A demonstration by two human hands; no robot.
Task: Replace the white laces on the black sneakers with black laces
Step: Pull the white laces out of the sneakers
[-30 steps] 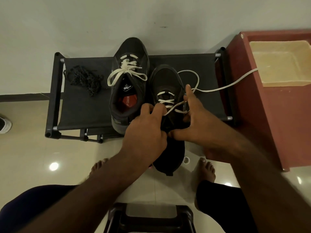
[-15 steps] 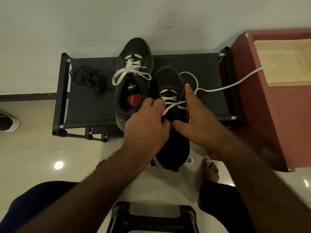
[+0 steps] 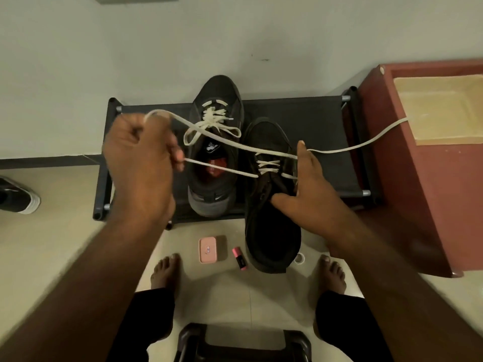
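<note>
A black rack (image 3: 313, 121) carries two black sneakers. The far sneaker (image 3: 217, 97) is fully laced in white, and the near sneaker (image 3: 271, 231) overhangs the rack's front edge. The right hand (image 3: 311, 184) holds the near sneaker, thumb across its opening and forefinger straight along its side (the other fingers are hidden). The left hand (image 3: 141, 163) is fisted round one white lace (image 3: 235, 145), a taut loop drawn from the near sneaker's eyelets. One pink case (image 3: 207, 250) lies on the floor.
</note>
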